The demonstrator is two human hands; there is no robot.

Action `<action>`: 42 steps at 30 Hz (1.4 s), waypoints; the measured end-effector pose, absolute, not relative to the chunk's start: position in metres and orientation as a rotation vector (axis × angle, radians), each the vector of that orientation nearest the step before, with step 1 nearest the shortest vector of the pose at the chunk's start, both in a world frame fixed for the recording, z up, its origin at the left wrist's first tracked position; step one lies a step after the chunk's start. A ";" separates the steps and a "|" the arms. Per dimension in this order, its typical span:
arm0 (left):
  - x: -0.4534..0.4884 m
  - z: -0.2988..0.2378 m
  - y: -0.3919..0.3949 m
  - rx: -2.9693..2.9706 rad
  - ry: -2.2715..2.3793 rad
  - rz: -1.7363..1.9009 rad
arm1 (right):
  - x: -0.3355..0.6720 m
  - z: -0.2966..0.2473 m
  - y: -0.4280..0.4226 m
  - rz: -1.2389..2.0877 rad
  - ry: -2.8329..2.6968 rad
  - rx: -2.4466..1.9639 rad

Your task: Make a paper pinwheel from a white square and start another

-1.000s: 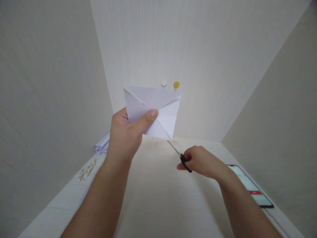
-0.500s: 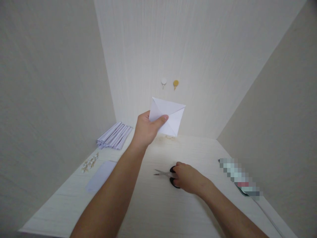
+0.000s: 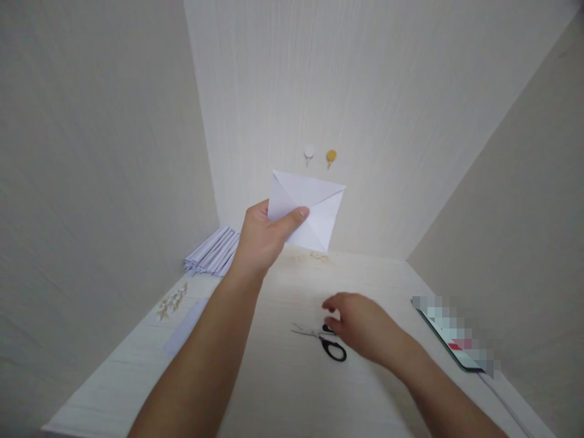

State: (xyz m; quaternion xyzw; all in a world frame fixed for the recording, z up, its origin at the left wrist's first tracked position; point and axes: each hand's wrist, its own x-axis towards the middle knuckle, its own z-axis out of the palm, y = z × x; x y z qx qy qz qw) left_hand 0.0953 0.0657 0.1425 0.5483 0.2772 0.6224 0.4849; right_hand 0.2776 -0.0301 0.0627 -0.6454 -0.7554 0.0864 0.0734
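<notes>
Raised in front of the back wall is a white paper square [image 3: 319, 222] with crossing diagonal folds, like an envelope back. My left hand [image 3: 267, 234] grips its left side, thumb on the face and fingers hidden behind. Below and to the right, scissors [image 3: 334, 350] with black handles lie on the table, blades parted and pointing left. My right hand [image 3: 360, 322] is just above them with thumb and fingers apart, covering part of the upper handle loop. Nothing shows between its fingers.
On the left are a stack of rolled or folded white papers [image 3: 212, 252], small white-and-gold pieces [image 3: 172, 301] and a flat white sheet [image 3: 186, 328]. A phone-like device [image 3: 449, 334], partly blurred, lies right with a cable. A white hook [image 3: 309, 152] and a yellow hook [image 3: 331, 156] are on the wall.
My right hand has let go of the scissors, which now lie on the table, and its fingers have opened. My left hand still holds the paper, slightly nearer. The view has shifted a little.
</notes>
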 end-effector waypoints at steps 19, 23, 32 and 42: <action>0.100 0.147 0.052 1.363 0.608 1.437 | 0.280 0.133 -0.028 0.084 -1.724 -0.946; 0.103 0.148 0.047 1.366 0.601 1.449 | 0.282 0.132 -0.029 0.161 -1.690 -1.000; 0.106 0.148 0.041 1.403 0.621 1.502 | 0.281 0.133 -0.029 0.311 -1.555 -1.001; 0.110 0.150 0.034 1.375 0.598 1.507 | 0.279 0.135 -0.033 0.353 -1.521 -0.997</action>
